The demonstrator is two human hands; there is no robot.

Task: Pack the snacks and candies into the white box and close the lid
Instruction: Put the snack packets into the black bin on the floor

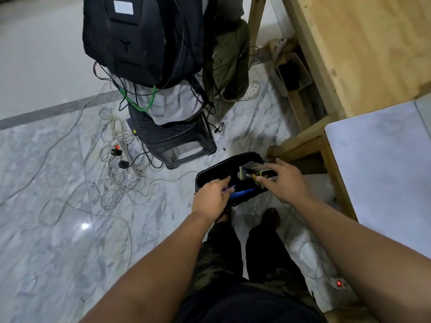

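Head view: both hands reach down into a dark bin [231, 164] on the floor. The right hand [283, 180] grips a dark snack pack [253, 172], thumb and fingers curled round it, just above the bin's far side. The left hand [213, 197] is beside it, at the bin's near edge, fingers touching a blue item [241, 193]; whether it grips I cannot tell. No white box is in sight, so packing seems hardly begun: snacks are only being gathered, and boxing and lid remain.
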